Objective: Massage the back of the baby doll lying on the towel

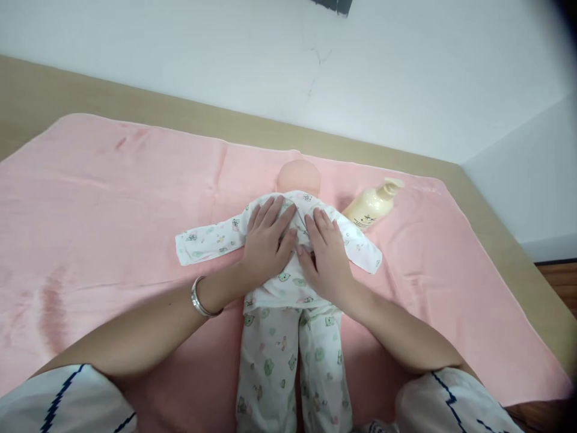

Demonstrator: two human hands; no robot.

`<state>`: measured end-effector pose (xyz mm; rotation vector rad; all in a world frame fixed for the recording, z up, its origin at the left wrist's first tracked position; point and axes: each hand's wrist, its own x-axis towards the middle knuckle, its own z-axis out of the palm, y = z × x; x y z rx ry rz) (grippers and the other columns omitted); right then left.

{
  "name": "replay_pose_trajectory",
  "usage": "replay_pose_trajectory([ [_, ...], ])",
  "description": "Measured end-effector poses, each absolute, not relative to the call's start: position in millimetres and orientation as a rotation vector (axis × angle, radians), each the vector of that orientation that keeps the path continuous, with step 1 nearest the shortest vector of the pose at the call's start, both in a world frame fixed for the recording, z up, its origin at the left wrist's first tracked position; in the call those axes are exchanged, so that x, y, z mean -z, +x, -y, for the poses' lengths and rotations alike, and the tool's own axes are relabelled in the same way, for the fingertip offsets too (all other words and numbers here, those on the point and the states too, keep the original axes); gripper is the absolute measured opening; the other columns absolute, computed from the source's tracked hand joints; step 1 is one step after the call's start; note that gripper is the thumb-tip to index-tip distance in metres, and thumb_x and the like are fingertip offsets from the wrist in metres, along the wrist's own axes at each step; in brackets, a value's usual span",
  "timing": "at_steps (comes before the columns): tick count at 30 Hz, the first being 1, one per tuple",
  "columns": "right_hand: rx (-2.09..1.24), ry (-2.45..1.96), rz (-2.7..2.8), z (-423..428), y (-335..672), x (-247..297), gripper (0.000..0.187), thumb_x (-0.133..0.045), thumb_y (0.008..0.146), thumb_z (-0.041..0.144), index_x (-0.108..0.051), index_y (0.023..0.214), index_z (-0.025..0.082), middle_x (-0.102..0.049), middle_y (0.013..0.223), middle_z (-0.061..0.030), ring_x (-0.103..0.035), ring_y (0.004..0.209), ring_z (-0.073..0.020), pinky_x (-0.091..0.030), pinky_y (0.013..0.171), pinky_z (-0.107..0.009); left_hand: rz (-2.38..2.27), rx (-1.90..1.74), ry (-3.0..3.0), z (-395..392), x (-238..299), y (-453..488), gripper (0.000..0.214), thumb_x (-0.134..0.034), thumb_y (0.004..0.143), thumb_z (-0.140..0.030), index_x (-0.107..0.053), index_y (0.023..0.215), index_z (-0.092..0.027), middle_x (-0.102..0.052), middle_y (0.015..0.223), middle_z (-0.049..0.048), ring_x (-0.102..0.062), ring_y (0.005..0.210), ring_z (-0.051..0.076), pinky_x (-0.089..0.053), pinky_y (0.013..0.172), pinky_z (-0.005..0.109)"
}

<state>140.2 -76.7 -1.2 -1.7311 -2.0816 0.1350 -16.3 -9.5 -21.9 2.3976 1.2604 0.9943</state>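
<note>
A baby doll with a smooth bald head lies stretched out, its arms spread to both sides. It wears a white long-sleeved top and matching trousers, printed with small green and pink figures. My left hand rests flat on the upper left of the top, fingers extended and slightly apart. On the upper right of the top lies my right hand, also flat with its fingers stretched out. Neither hand grips anything. The doll's face does not show, and its feet are outside the view.
A pink blanket with some creases lies under the doll on a light wooden table. Close to the right sleeve, a cream pump bottle lies tilted on the blanket. A white wall rises behind the table.
</note>
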Motion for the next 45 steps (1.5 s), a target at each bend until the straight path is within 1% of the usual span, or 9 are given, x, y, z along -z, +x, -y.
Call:
replay_pose_trajectory([
  [4,-0.095,-1.752,2.197,90,135,-10,0.062,-0.037,0.102,0.037,-0.037,0.154,0.003,-0.033,0.163,-0.0242,-0.023,0.157,-0.0356,-0.025,0.127,-0.059,-1.257,-1.017,2.401,8,23,-18,0.049,-0.032,0.105,-0.036,-0.051,0.145,-0.016,-0.044,0.158,0.0152,-0.031,0.153,0.030,-0.025,0.126,0.054],
  [8,-0.187,-1.680,2.224,70,155,-12,0.057,-0.030,0.104,0.038,-0.040,0.155,0.014,-0.037,0.164,-0.0152,-0.027,0.156,-0.0302,-0.019,0.128,-0.061,-1.269,-0.921,2.417,18,19,-18,0.049,-0.033,0.104,-0.034,-0.048,0.147,-0.017,-0.041,0.161,0.0159,-0.028,0.155,0.031,-0.023,0.126,0.057],
  [10,-0.283,-1.693,2.169,54,169,-9,0.059,-0.026,0.106,0.045,-0.034,0.158,0.019,-0.028,0.168,-0.0122,-0.020,0.158,-0.0290,-0.017,0.127,-0.064,-1.249,-0.878,2.441,27,16,-17,0.050,-0.033,0.104,-0.033,-0.046,0.149,-0.016,-0.037,0.163,0.0166,-0.023,0.156,0.032,-0.022,0.126,0.058],
  [14,-0.247,-1.718,2.112,38,179,-2,0.066,-0.027,0.105,0.052,-0.027,0.160,0.016,-0.018,0.170,-0.0147,-0.010,0.160,-0.0294,-0.012,0.127,-0.064,-1.209,-0.847,2.508,41,16,-16,0.053,-0.032,0.103,-0.029,-0.042,0.151,-0.010,-0.033,0.164,0.0203,-0.019,0.157,0.035,-0.019,0.127,0.059],
  [22,-0.041,-1.827,2.134,64,153,-6,0.061,-0.028,0.105,0.037,-0.039,0.153,0.001,-0.038,0.161,-0.0250,-0.029,0.155,-0.0354,-0.026,0.126,-0.060,-1.194,-0.854,2.448,22,20,-18,0.055,-0.035,0.103,-0.033,-0.042,0.152,-0.010,-0.031,0.165,0.0189,-0.020,0.157,0.035,-0.021,0.126,0.059],
  [26,0.120,-1.784,2.171,86,138,-3,0.055,-0.035,0.104,0.032,-0.045,0.150,0.003,-0.045,0.157,-0.0252,-0.036,0.151,-0.0376,-0.033,0.123,-0.060,-1.193,-0.926,2.364,6,25,-19,0.053,-0.027,0.106,-0.035,-0.041,0.153,-0.014,-0.031,0.166,0.0165,-0.019,0.158,0.032,-0.022,0.126,0.058],
  [32,-0.083,-1.676,2.269,62,156,-3,0.064,-0.035,0.104,0.039,-0.034,0.155,0.002,-0.026,0.166,-0.0253,-0.017,0.158,-0.0356,-0.022,0.128,-0.058,-1.222,-0.957,2.376,23,28,-15,0.049,-0.031,0.105,-0.031,-0.044,0.150,-0.015,-0.035,0.164,0.0177,-0.019,0.157,0.033,-0.022,0.125,0.062],
  [35,-0.250,-1.592,2.318,40,175,-5,0.067,-0.035,0.103,0.047,-0.029,0.158,0.009,-0.017,0.170,-0.0181,-0.007,0.160,-0.0315,-0.014,0.129,-0.059,-1.190,-0.922,2.420,39,25,-13,0.049,-0.030,0.104,-0.024,-0.042,0.150,-0.013,-0.034,0.164,0.0186,-0.018,0.158,0.033,-0.020,0.126,0.063],
  [45,-0.228,-1.790,2.121,88,134,-2,0.064,-0.037,0.102,0.044,-0.028,0.160,0.016,-0.016,0.170,-0.0191,-0.003,0.159,-0.0395,-0.015,0.123,-0.071,-1.287,-0.798,2.321,-1,14,-20,0.051,-0.039,0.103,-0.035,-0.045,0.150,-0.015,-0.031,0.166,0.0174,-0.018,0.157,0.036,-0.023,0.125,0.061],
])
